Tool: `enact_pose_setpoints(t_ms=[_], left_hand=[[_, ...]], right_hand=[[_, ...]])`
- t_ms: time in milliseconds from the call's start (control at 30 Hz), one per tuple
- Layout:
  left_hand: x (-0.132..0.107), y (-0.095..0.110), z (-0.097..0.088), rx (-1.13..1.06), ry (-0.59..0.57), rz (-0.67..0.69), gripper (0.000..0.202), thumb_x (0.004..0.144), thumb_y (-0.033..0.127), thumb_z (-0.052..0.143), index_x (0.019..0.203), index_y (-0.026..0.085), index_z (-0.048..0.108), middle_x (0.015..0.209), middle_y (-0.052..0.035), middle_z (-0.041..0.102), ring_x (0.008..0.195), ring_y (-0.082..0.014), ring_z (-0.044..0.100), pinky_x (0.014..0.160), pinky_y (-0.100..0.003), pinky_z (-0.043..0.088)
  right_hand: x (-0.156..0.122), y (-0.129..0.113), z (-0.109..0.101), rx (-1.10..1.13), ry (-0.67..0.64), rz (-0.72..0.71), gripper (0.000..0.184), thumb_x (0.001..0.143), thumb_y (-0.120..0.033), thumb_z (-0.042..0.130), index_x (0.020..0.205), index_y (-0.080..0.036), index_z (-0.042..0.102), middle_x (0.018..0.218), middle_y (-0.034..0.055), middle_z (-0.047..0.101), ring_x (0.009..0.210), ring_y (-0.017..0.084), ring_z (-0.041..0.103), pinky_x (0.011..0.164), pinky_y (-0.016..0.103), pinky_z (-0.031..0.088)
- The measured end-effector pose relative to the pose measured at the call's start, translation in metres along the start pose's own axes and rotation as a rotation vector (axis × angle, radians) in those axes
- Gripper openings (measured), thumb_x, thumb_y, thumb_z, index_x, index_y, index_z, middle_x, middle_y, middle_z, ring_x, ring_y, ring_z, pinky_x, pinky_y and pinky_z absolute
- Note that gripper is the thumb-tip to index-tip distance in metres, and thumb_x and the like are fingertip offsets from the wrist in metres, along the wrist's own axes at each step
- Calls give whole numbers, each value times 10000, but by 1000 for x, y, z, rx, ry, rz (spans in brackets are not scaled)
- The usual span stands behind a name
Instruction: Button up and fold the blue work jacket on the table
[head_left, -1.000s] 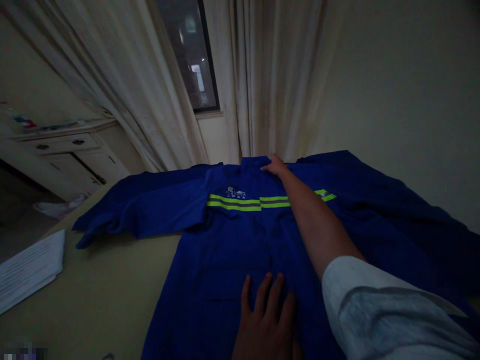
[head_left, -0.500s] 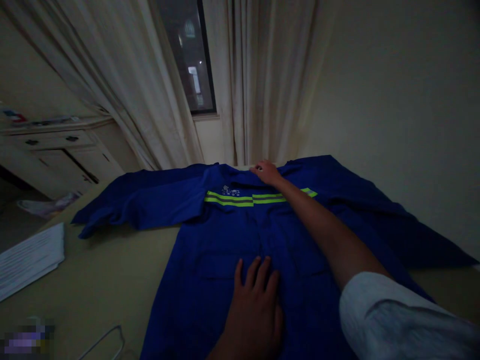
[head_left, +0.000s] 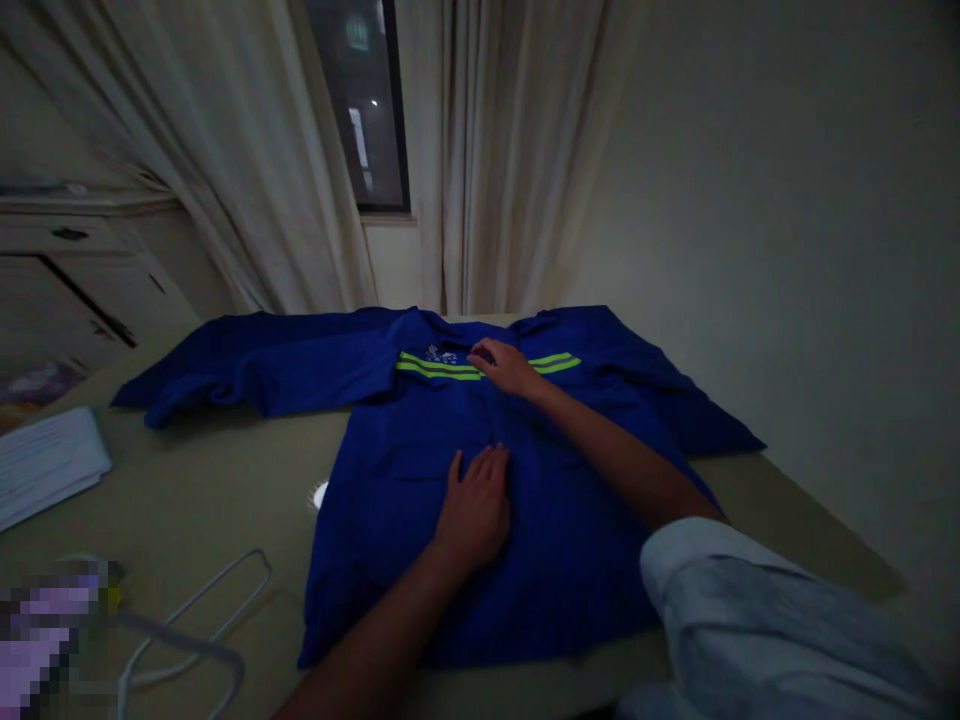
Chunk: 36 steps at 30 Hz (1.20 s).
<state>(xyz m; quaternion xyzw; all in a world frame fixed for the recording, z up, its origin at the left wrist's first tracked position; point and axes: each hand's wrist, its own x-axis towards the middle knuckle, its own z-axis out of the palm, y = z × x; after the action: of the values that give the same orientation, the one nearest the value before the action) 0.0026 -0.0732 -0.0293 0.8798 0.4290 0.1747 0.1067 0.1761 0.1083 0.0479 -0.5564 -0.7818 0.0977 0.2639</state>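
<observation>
I'm pressing my left hand (head_left: 472, 512) flat on the blue work jacket (head_left: 390, 500), fingers apart; my right hand (head_left: 506, 367) is lying on the reflective stripe (head_left: 435, 367), fingers together, I think.

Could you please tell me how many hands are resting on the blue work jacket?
2, both on the blue work jacket: the left hand mid-front, the right hand across the reflective stripe on the chest.

Dim, underexposed throughout; weak light only from window (head_left: 358, 110); soft shadow under work jacket sleeve (head_left: 225, 385); wide-angle bowing toward frame edges; pixelated patch (head_left: 52, 630) blurred at lower left.
</observation>
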Motion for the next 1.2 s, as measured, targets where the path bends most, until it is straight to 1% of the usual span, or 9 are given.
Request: enact_pose_setpoints(t_ms=[133,267,367,533,667,767,900,1067,1200], left_hand=[[2,-4,1,71,55,-152,574,1003,245,401,1554,101,477,1652,-162,443,1548,-287,384,1301,-545,247],[6,-8,1,176,30,-241,586,1038,346,350,1594,196,460,1695,-128,373,1594,-365,269,1251,-758,82],[17,-12,0,180,-35,-267,603,1055,387,298,1633,247,397,1728,-88,301,1603,-386,230,1187,-838,108],[34,-20,-3,169,-9,-277,560,1071,386,284,1587,254,458,1708,-96,357,1583,-371,278,1195,-815,151],[32,-27,-9,111,122,-192,462,1047,235,329,1419,187,598,1465,-162,632,1353,-323,560,1198,-657,325],[27,-32,-17,23,175,-99,379,981,133,395,1243,152,668,1235,-148,714,1149,-281,639,1051,-477,485],[20,-25,-24,-57,62,80,277,977,156,464,1099,204,708,1109,-86,717,1034,-245,632,949,-405,494],[10,-3,-22,44,-38,144,376,997,454,613,1303,247,685,1265,-98,667,1117,-291,583,937,-435,466],[11,3,-23,143,-93,146,252,1046,303,527,1180,253,734,1172,-88,679,1054,-267,593,884,-406,441]], right_hand=[[-110,-38,-14,-142,-290,185,472,947,-671,641,1012,-205,687,936,83,748,855,245,692,746,312,459],[-179,-52,0,-244,-343,215,499,954,-659,626,1146,-199,625,1114,140,725,1023,294,688,811,341,478],[-180,-47,9,-235,-303,172,422,1003,-556,589,1203,-184,601,1197,156,704,1111,282,672,902,349,483],[-148,-33,14,-210,-346,229,448,861,-438,738,1204,-170,633,1183,151,734,1072,298,697,881,344,506],[-148,-14,11,-45,-191,293,256,865,-276,670,1110,-209,695,1123,110,767,1052,280,705,893,347,511],[-155,3,5,254,-151,362,286,831,-186,635,1113,-218,664,921,40,748,840,206,695,756,296,511],[-162,14,-4,584,-168,408,446,775,-223,695,1191,-235,535,766,-66,640,602,125,567,583,225,429],[-169,12,-16,437,-306,365,398,683,-250,824,978,-225,558,723,-57,619,622,131,569,563,224,394],[-171,13,-24,660,-434,267,375,700,-271,826,996,-204,606,737,-57,635,636,118,569,590,222,404]])
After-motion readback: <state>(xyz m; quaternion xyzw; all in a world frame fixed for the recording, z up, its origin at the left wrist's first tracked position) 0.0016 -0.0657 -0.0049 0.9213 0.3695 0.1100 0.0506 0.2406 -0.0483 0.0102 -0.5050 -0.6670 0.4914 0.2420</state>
